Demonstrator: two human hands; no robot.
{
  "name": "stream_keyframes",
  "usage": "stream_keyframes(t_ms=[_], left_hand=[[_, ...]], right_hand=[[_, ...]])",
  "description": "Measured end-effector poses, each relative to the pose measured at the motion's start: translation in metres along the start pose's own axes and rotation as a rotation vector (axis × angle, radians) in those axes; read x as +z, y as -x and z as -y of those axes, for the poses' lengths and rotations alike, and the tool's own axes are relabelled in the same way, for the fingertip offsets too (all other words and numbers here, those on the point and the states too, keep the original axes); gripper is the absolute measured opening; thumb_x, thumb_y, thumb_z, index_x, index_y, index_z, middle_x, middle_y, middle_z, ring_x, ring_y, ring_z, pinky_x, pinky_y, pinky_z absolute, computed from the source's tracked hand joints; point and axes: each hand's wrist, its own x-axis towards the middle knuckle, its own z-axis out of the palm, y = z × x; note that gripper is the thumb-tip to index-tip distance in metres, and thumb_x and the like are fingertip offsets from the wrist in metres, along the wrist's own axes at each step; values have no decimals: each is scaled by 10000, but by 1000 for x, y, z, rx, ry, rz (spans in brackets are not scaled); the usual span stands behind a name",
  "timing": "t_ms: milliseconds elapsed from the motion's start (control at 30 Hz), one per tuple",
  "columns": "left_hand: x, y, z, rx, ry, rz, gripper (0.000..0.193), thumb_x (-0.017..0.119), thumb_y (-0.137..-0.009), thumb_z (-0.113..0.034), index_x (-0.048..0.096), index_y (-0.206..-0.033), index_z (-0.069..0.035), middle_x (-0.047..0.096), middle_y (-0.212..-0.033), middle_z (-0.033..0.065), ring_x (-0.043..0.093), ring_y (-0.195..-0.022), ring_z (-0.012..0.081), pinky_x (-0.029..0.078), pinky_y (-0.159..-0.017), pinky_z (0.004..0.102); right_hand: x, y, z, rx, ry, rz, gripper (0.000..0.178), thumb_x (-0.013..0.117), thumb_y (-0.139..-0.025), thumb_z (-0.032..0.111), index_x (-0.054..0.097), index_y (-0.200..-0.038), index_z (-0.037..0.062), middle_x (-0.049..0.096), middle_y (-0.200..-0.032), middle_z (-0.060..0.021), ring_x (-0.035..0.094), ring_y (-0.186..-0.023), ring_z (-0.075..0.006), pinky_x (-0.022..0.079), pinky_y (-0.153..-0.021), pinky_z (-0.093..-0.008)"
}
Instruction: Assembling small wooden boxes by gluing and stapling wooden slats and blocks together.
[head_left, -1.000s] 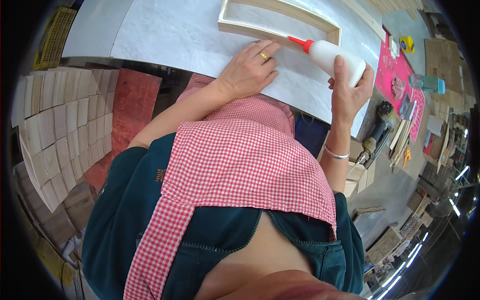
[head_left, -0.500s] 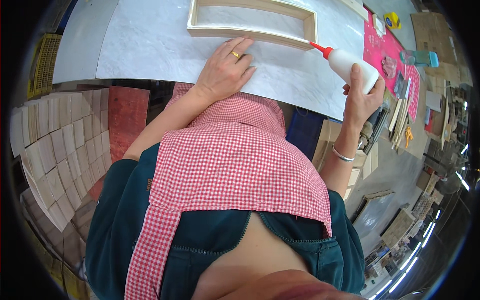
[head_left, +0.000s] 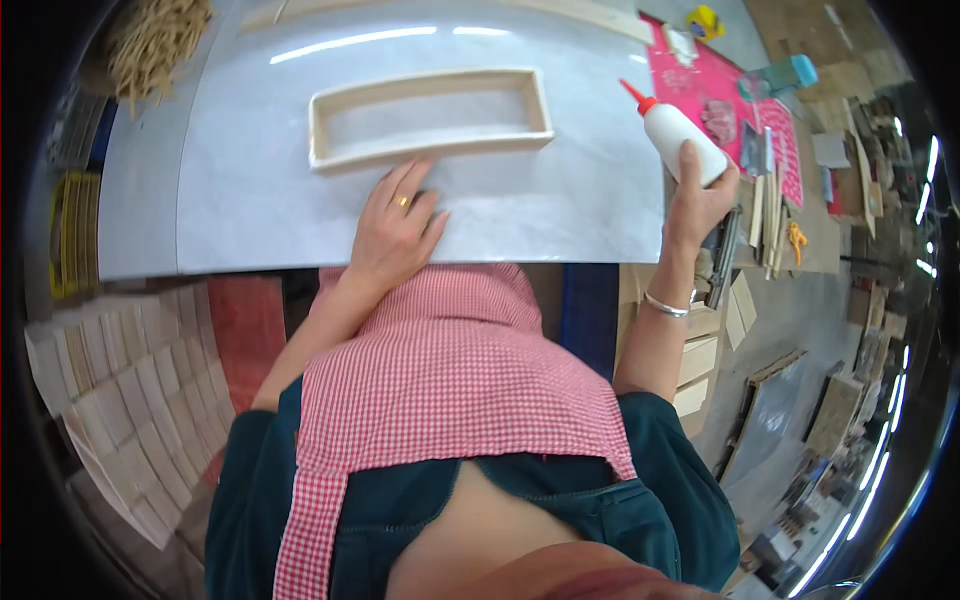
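Note:
A shallow rectangular wooden frame (head_left: pixel 470 146), pale and open in the middle, lies on the grey-white tabletop (head_left: pixel 250 215). Beside its near wall rests my left hand (head_left: pixel 397 228), palm down with fingers stretched forward; the fingertips are at the wall, and contact is hard to tell through the blur. My right hand (head_left: pixel 700 205) is wrapped round a white squeeze bottle (head_left: pixel 682 142) with a red pointed nozzle. The bottle is tilted, nozzle up and to the left, held apart from the frame to its right.
Thin wood strips (head_left: pixel 585 18) lie along the far edge, and a heap of small sticks (head_left: pixel 160 40) sits far left. To the right are a pink sheet (head_left: pixel 680 75), a clear bottle with a teal cap (head_left: pixel 790 75) and orange-handled scissors (head_left: pixel 796 238). Stacked wood blocks (head_left: pixel 130 390) stand lower left.
The bottle's nozzle has come away from the frame's near right corner. My view has shifted, showing more of the far tabletop. My left hand remains by the near wall.

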Motion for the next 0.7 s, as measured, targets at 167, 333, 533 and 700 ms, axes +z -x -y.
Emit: stream_keyframes(t_ms=[167,333,533,700], left_hand=[[3,3,1,-19,28,40,225,726,-840,-123,663,-1016,3,549,-1409,197,536,-1285,367,454,-1076,439],[3,-1,-4,4,20,75,254,726,-845,-96,670,-1069,12,546,-1410,195,542,-1280,377,458,-1069,449],[9,1,2,35,8,105,250,716,-864,-86,672,-1092,6,528,-1424,186,520,-1295,383,430,-1098,457],[5,9,-1,35,-13,138,248,705,-883,-83,677,-1117,-8,504,-1443,173,494,-1315,376,411,-1115,457]], right_hand=[[17,-79,-48,116,255,-44,637,831,-731,294,470,-1154,-15,561,-1074,-178,597,-904,-309,505,-867,-398],[34,-165,-106,-286,736,-170,535,840,-698,399,635,-865,-65,612,-764,-152,585,-632,-299,534,-635,-415],[35,-189,-137,190,845,255,536,621,-897,481,688,-1127,2,683,-1153,-262,621,-1040,-480,493,-937,-519],[-7,-139,-78,145,699,49,448,658,-875,403,693,-1038,-13,706,-972,-221,657,-902,-399,533,-815,-438]])
